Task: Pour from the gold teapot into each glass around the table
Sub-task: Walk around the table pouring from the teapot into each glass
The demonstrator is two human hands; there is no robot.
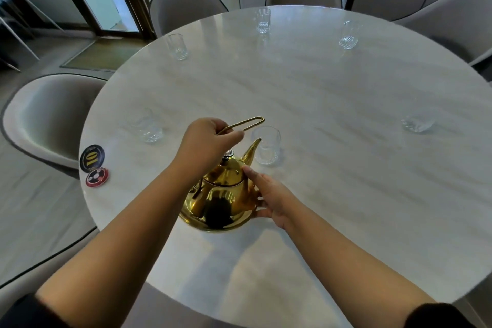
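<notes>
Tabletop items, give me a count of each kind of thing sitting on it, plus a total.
Clear glasses: 6, nearest one by the spout, others at
Gold teapot: 1
Round discs at the left edge: 2, black and red
Total: 9 on the table

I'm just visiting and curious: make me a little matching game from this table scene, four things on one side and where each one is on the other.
Things:
1. left hand
2. right hand
3. nearest glass
4. round number 10 disc

Places:
A. at the table's left edge
B. gripping the thin gold handle
C. just beyond the teapot's spout
D. against the side of the gold teapot's body

Pairs: 1-B, 2-D, 3-C, 4-A

The gold teapot sits on the white round table.
</notes>
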